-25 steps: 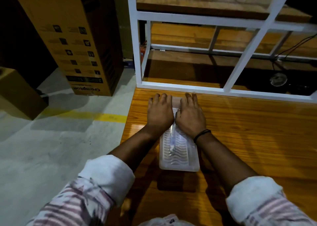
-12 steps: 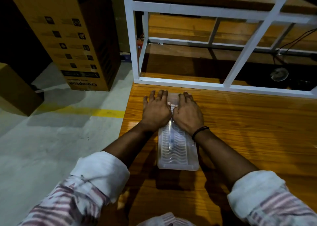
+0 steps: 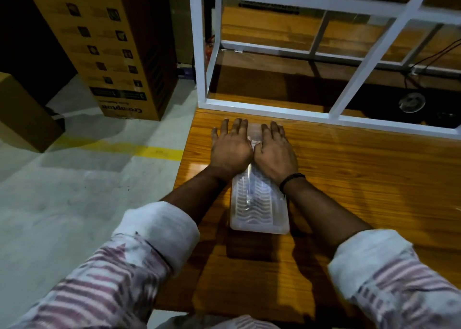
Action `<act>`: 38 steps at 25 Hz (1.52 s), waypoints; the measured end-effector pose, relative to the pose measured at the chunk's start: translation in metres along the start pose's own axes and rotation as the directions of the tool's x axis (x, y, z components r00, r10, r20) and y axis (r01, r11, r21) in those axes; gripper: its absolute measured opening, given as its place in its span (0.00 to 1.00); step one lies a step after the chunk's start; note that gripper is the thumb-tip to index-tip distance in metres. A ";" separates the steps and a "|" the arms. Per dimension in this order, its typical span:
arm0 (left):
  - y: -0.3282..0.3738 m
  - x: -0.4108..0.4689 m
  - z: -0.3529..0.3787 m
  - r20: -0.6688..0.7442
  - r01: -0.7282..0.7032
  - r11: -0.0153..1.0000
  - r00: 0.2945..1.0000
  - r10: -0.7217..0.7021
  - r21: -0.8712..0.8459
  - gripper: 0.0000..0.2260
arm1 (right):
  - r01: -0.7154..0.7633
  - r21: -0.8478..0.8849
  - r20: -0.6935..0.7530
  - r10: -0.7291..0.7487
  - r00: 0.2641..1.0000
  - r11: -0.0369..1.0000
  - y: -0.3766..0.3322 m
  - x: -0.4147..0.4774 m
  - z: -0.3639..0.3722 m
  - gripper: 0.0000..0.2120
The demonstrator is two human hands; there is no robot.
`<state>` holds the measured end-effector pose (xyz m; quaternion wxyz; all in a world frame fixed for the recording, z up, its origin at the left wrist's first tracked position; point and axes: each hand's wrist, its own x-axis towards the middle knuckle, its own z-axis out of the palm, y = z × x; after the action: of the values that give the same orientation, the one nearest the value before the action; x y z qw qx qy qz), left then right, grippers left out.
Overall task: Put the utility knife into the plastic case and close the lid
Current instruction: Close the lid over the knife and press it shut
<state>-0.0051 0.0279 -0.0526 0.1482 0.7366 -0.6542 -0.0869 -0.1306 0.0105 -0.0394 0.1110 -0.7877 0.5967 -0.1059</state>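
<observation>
Two flat hands (image 3: 253, 151), ribbed, seemingly clear case (image 3: 259, 209)

Fingers (image 3: 234, 129) now more splayed

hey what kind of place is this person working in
Probably a warehouse or workshop floor, not a home: bare concrete floor with a painted yellow line, tall cardboard boxes standing on it, and a wooden worktable set against white metal-framed shelving.

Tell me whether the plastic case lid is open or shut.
Shut, or nearly: the clear lid lies flat on the plastic case, with the left hand and right hand pressing its far end. Whether it has latched cannot be told.
</observation>
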 end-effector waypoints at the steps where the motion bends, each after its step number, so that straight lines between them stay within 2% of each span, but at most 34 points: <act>1: 0.000 0.000 0.001 -0.002 0.002 1.000 1.000 -0.002 -0.002 0.27 | 0.000 0.003 -0.002 0.000 1.000 1.000 0.000 0.000 0.000 0.30; 13: 0.001 -0.002 0.004 -0.022 0.018 0.999 1.000 -0.017 0.048 0.27 | 0.045 -0.016 -0.004 -0.046 0.999 0.999 -0.004 -0.008 -0.009 0.29; 21: 0.002 -0.003 -0.003 0.014 -0.015 0.988 1.000 0.013 0.156 0.28 | 0.016 0.009 -0.004 -0.016 1.000 1.000 0.004 -0.001 0.003 0.32; 31: 0.004 -0.002 -0.004 -0.020 0.007 0.986 1.000 -0.004 0.168 0.25 | 0.046 -0.079 0.011 -0.045 0.999 0.996 0.002 0.001 0.002 0.32; 38: 0.005 -0.003 -0.006 0.003 0.013 0.989 1.000 -0.014 0.147 0.25 | 0.031 -0.030 0.022 -0.031 0.999 0.999 0.003 0.001 0.000 0.31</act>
<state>-0.0087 0.0308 -0.0457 0.0914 0.7497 -0.6542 -0.0409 -0.1330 0.0084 -0.0408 0.1039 -0.7995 0.5847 -0.0903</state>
